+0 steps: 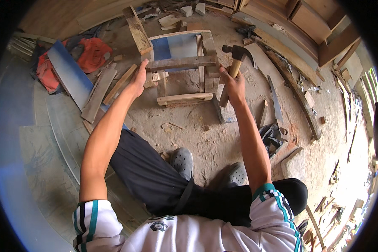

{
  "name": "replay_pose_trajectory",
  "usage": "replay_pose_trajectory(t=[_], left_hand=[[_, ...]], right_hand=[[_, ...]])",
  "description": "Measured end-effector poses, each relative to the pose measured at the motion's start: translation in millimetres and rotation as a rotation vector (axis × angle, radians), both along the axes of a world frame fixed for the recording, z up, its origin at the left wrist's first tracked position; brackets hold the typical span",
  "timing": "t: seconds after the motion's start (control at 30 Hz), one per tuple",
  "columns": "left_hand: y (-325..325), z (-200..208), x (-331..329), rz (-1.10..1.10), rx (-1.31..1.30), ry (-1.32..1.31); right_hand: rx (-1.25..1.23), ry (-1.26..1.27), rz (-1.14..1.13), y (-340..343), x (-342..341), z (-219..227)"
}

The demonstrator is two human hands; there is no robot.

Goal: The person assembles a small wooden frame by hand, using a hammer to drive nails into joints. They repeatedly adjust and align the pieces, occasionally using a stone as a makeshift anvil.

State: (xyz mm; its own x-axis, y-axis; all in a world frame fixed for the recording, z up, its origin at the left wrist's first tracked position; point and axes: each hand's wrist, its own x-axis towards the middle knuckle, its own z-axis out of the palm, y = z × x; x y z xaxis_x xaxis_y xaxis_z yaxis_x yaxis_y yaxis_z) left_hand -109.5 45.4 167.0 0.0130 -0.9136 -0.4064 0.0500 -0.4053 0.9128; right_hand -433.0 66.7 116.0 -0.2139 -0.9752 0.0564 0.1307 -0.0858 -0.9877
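A small wooden frame (pixel 180 63), like a low stool, is in front of me, with crossbars and a blue-and-white panel (pixel 176 46) on its far side. My left hand (pixel 139 80) is closed on the left end of its near upper bar, the thumb on top; some of the fingers are hidden. The claw hammer (pixel 236 63) is gripped in my right hand (pixel 234 86), head up and handle slanting down toward the floor. The thumb side of that hand is against or very near the frame's right end. A grey block (pixel 226 111) sits beneath it.
A handsaw (pixel 275 98) lies right of my right forearm, beside long planks (pixel 296 92). At left are a blue-and-white board (pixel 69 67), loose wood strips (pixel 98 94) and red cloth (pixel 90 54). One plank (pixel 137 31) stands behind the frame. Wooden shelving (pixel 311 25) is at far right.
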Motion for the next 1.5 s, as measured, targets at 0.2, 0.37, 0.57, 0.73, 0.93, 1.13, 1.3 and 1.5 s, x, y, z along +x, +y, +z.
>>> replay_pose_trajectory(t=[0.2,0.37,0.57,0.73,0.93,1.13,1.3,1.5], left_hand=[[-8.0,-15.6,7.8,0.034,0.008,0.028],[-17.2,-31.7,16.0,0.125,0.016,0.053],[-14.6,-23.8,11.0,0.103,-0.021,0.061],[-16.7,-19.7,3.2,0.104,-0.016,0.077],[-22.3,-21.6,-9.4,0.122,-0.014,0.072],[-31.6,-59.4,28.5,0.175,-0.215,-0.165],[-29.3,-50.8,16.9,0.078,-0.213,-0.246],[-21.5,-53.8,17.3,0.005,-0.223,-0.276]], right_hand=[[0.28,0.153,-0.115,-2.0,-40.1,-21.9],[0.695,0.802,-0.076,33.6,-104.5,-68.2],[0.786,1.116,-0.182,122.8,-137.5,-156.5],[0.822,1.166,-0.172,145.5,-146.6,-185.3],[0.132,1.189,-0.402,75.8,-119.3,-119.9],[-0.327,0.84,0.004,9.7,10.6,62.5],[-0.11,0.638,0.052,-31.5,0.3,41.0],[0.122,0.447,0.074,-31.0,-52.6,-15.9]])
